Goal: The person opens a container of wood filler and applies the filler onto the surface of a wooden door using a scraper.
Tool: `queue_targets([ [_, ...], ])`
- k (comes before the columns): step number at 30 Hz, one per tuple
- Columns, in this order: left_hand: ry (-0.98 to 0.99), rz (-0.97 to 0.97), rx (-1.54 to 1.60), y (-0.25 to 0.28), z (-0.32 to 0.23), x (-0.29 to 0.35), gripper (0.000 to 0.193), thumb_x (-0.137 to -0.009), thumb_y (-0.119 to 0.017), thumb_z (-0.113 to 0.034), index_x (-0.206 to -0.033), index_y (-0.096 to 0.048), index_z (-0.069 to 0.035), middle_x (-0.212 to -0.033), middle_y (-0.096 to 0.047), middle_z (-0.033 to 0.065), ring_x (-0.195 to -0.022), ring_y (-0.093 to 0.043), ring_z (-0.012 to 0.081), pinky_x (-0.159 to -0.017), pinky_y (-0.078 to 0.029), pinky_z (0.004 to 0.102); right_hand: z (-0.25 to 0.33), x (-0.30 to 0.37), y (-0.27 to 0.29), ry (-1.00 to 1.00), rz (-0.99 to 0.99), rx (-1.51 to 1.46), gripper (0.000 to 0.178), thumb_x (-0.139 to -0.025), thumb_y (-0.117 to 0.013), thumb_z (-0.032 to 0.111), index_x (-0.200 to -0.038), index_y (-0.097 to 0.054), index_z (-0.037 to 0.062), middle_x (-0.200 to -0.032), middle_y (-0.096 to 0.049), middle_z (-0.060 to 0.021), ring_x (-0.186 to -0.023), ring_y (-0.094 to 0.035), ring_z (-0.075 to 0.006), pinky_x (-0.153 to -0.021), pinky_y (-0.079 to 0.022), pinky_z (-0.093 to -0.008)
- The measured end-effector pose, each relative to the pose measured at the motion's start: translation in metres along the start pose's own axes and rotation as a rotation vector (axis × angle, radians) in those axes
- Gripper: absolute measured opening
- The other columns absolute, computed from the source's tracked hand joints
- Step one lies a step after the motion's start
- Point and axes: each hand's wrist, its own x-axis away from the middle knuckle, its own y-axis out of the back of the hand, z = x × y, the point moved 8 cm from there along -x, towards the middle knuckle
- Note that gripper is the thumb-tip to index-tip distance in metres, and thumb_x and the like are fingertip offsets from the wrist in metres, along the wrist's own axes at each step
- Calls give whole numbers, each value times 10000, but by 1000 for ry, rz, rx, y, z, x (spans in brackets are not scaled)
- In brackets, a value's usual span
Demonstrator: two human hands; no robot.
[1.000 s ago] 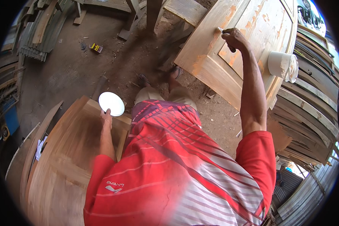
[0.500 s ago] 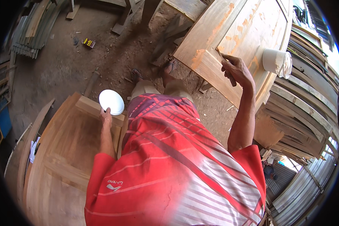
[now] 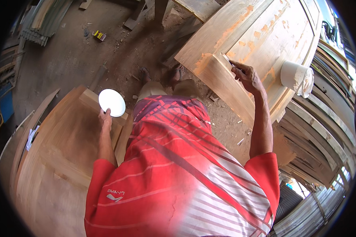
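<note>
Right hand point(image 3: 247, 77) at 2 o'clock, closed round a putty knife point(image 3: 228, 60); I make out the thin pale blade jutting past the fingers, the handle mostly hidden by them. The blade lies at the near corner of the centre panel on a pale wooden door point(image 3: 225, 37), where the frame meets the recess. Whether its edge presses the wood, I can't tell.

Door runs from 1 to 2 o'clock, broad face toward me. Orange filler point(image 3: 203, 61) shows in patches on the frame's near corner, in a streak along one side, and in scattered dabs across the centre panel.

White bucket point(image 3: 292, 74) further out at 2 o'clock, beside the door's outer edge, its side smeared. I can't tell whether it stands upright or tilts.

Left hand point(image 3: 105, 117) at 9 o'clock, well apart from the right, pinching the lower rim of a white lid-like disc point(image 3: 112, 101), thumb over the face. Face looks bare and bright from here.

Below that hand, at 8 o'clock, a second wooden door point(image 3: 59, 177), browner. A white cloth or paper point(image 3: 31, 137) sits by its outer edge.

Dirt floor point(image 3: 118, 67) at 11 o'clock, a small yellow box point(image 3: 99, 35) on it. Stacked boards point(image 3: 316, 122) at 3 o'clock; corrugated metal sheets point(image 3: 312, 217) at 4.
</note>
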Motion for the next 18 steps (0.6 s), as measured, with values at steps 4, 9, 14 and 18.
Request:
queue_targets([
  [4, -36, -129, -56, -15, 26, 33, 451, -960, -621, -214, -1347, -584, 15, -1235, -669, 225, -1105, -657, 335, -957, -497, 454, -10, -10, 7, 50, 25, -9, 453, -1031, -596, 362, -1385, -645, 83, -852, -671, -71, -753, -621, -155, -740, -524, -350],
  [9, -115, -175, -148, -48, 29, 79, 442, -941, -628, -207, -1317, -594, 24, -1177, -690, 237, -1075, -664, 354, -952, -489, 463, -43, -26, 25, -5, -35, -149, 461, -1030, -625, 345, -1387, -635, 53, -839, -656, -56, -800, -621, -124, -747, -521, -326],
  [14, -81, -178, -420, -80, -8, 115, 436, -945, -630, -237, -1311, -616, -1, -1197, -703, 224, -1109, -666, 373, -960, -487, 456, -54, -45, 50, 86, -184, -393, 446, -1032, -641, 293, -1418, -609, 72, -1048, -728, -46, -819, -622, -106, -781, -543, -280],
  [18, -108, -104, -497, -101, -26, 109, 373, -959, -610, -183, -1258, -598, 41, -1137, -692, 245, -1070, -654, 377, -952, -479, 452, -56, -39, 70, 113, -390, -377, 394, -1039, -620, 235, -1380, -638, 38, -1070, -743, -74, -870, -657, -128, -786, -548, -278],
])
